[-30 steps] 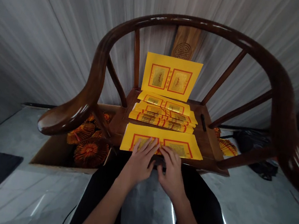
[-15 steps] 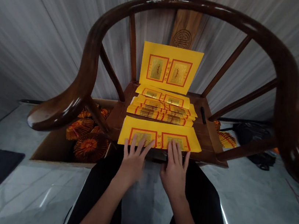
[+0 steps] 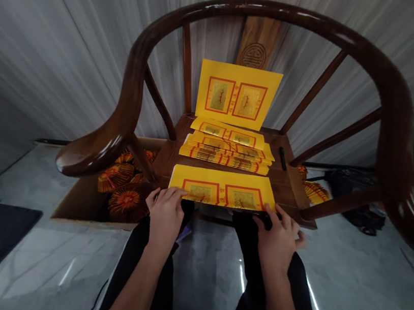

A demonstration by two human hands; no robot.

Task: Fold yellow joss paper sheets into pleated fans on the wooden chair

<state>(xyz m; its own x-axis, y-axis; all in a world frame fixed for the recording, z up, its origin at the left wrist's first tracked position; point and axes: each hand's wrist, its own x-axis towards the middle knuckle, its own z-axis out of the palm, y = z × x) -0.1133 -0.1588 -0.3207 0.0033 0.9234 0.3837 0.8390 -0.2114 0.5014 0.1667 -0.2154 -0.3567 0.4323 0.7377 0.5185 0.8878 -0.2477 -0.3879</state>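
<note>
A folded sheet of yellow joss paper point(image 3: 211, 176), printed with red frames and gold foil, lies at the front edge of the wooden chair seat point(image 3: 288, 202). My left hand point(image 3: 165, 216) pinches its front left corner, fingers closed. At the front right corner my right hand point(image 3: 277, 244) has its thumb and forefinger on the paper, the other fingers curled. Behind it is a row of folded joss papers point(image 3: 225, 160), overlapping one another. One flat joss paper sheet point(image 3: 241, 75) leans upright against the chair back.
The chair's curved armrest point(image 3: 132, 83) rings the seat on both sides. A black pen-like object point(image 3: 282, 158) lies at the seat's right. On the floor at left, a cardboard box point(image 3: 80, 204) holds several orange-yellow folded paper rosettes point(image 3: 126, 204). A black bag point(image 3: 355, 196) lies at right.
My hands have moved apart from the middle of the front joss paper to its two front corners. Their fingers have gone from spread flat to gripping. The view has shifted slightly.
</note>
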